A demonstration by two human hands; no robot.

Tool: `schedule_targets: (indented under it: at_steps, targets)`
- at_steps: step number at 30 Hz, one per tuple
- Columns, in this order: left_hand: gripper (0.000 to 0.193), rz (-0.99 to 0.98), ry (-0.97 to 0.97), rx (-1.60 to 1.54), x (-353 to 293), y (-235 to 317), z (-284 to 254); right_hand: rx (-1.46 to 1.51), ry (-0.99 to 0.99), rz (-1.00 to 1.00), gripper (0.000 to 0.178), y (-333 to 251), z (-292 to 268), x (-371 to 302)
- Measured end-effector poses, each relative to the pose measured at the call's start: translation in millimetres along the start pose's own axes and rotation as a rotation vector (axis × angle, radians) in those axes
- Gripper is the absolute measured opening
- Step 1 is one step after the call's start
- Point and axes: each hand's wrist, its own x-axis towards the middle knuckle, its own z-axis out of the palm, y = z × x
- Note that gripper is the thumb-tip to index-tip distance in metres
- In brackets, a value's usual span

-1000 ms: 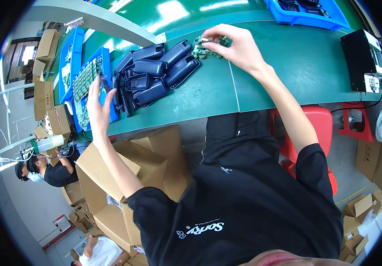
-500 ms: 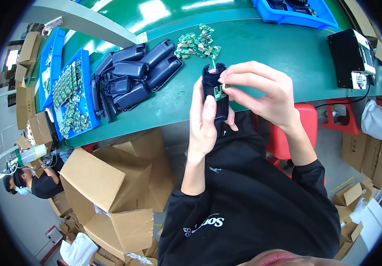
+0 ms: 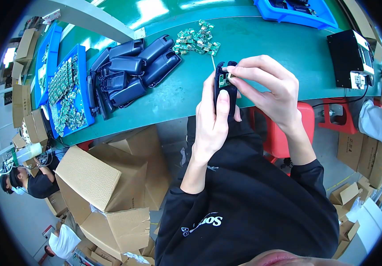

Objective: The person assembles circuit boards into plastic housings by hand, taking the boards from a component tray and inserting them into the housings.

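From my end: a second ago the left grip [image 3: 212,126] was over by the casing heap [image 3: 126,65] and the right grip [image 3: 273,91] was at the board pile [image 3: 195,41]. Now both meet in front of the body. Since the half-second-ago view, the held casing [image 3: 232,94] has shifted a little right and turned somewhat side-on. I'd judge the work has gone from picking up parts to fitting one into the other.

Left grip: clamped on the casing, thumb across its open face, fingers wrapped behind. Right grip: thumb and fingertip together, pinching the small circuit board [image 3: 221,80] at its right edge. Casing sits between the two grips, upper end poking out past the left thumb, near the front edge of the surface [image 3: 271,44]. Board lies in the casing's opening, just beyond the left thumb tip and just left of the right fingertips. Fingers cover part of it, so I can't tell if it's seated flat. Pile and heap lie ahead and left of my grips, apart from both.
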Motion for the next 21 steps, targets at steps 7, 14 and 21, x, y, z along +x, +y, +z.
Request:
schedule_targets:
  at_steps: [7,14,21]
  targets:
    - [0.043,0.02,0.025,0.183,-1,5,-3,-0.025,0.012,0.018,0.024,-3,1,-3]
    - [0.037,0.007,0.12,0.238,2,4,-1,0.021,-0.03,0.059,0.024,-3,2,-6]
    - [0.037,-0.012,0.111,-0.047,11,5,3,0.801,-0.103,0.524,0.038,2,0,-13]
